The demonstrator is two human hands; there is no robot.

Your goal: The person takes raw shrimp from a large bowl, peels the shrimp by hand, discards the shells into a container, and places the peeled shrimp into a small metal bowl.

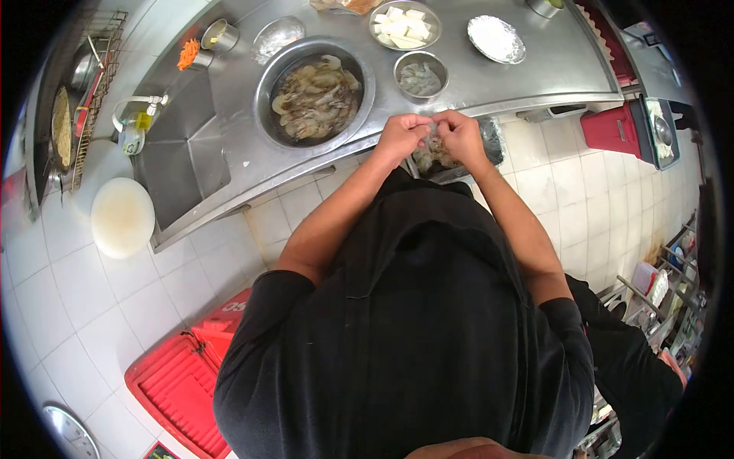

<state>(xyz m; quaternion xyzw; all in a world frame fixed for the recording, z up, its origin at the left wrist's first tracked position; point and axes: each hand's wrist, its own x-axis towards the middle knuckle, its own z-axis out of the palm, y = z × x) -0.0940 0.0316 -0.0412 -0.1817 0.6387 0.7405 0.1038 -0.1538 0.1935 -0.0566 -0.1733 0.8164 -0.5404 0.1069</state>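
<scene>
My left hand (403, 138) and my right hand (460, 139) meet at the counter's front edge, fingers pinched together around a small greyish piece that looks like a shrimp (433, 130). Below them is a bin with a plastic liner (493, 141), holding shrimp scraps (436, 157). To the left, a large metal bowl (367, 84) holds many raw shrimp (317, 99). Just behind my hands sits a small metal bowl (445, 80) with a few grey, peeled-looking shrimp (419, 79).
Behind stand a bowl of white chunks (401, 27) and a foil-like plate (496, 39). At left are a sink (180, 157), a tap (145, 100) and a round white board (122, 217). A red bin (612, 131) stands right; another person's dark clothing (627, 367) shows lower right.
</scene>
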